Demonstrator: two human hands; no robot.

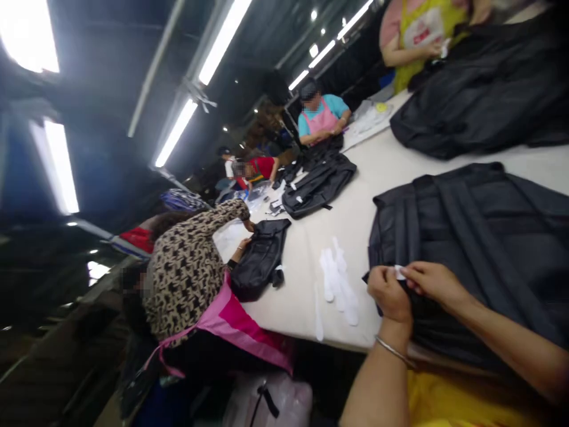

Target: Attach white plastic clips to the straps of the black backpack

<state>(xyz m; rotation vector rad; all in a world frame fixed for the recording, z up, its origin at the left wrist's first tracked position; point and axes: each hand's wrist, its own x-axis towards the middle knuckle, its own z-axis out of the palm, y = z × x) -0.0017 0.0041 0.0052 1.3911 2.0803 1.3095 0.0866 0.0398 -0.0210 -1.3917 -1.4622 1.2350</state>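
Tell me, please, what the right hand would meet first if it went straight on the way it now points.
Probably the small white tag at the black backpack's edge, beside the left hand; depth is hard to judge.

This is a bag-making workshop, factory-like: a long white tabletop runs down a large room under fluorescent tube lights, with black backpacks laid along it and several people in aprons working at it.
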